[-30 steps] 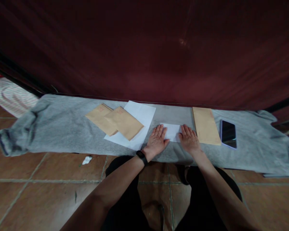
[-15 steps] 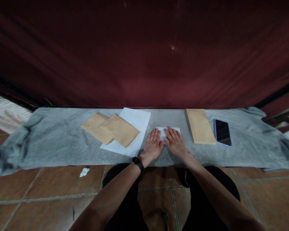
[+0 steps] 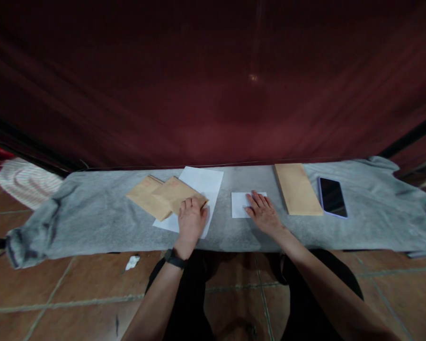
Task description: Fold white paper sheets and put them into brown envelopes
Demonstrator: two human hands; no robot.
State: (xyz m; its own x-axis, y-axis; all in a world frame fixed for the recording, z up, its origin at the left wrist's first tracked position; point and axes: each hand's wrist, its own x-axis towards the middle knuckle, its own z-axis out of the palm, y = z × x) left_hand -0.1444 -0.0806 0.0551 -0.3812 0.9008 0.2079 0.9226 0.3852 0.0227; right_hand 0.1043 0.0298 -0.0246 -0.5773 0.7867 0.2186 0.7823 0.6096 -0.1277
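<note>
My left hand (image 3: 191, 220) is at the right end of the upper brown envelope (image 3: 173, 189), its fingers together on top and its thumb by the corner, closed on it. This envelope overlaps another brown envelope (image 3: 145, 196) and partly covers a large white sheet (image 3: 202, 177). Over on the right, my right hand (image 3: 264, 213) lies flat with fingers spread on the right part of a small folded white paper (image 3: 239, 205).
A stack of brown envelopes (image 3: 300, 192) lies right of my right hand, beside a phone (image 3: 332, 196) in a light purple case. Grey cloth (image 3: 102, 208) covers the narrow bench. Behind it rises a dark red surface (image 3: 213, 104). A white scrap (image 3: 132, 262) is on the tiled floor.
My left hand has left the small white paper and moved left onto the upper brown envelope. My right hand has stayed on the paper. The view has shifted slightly.
</note>
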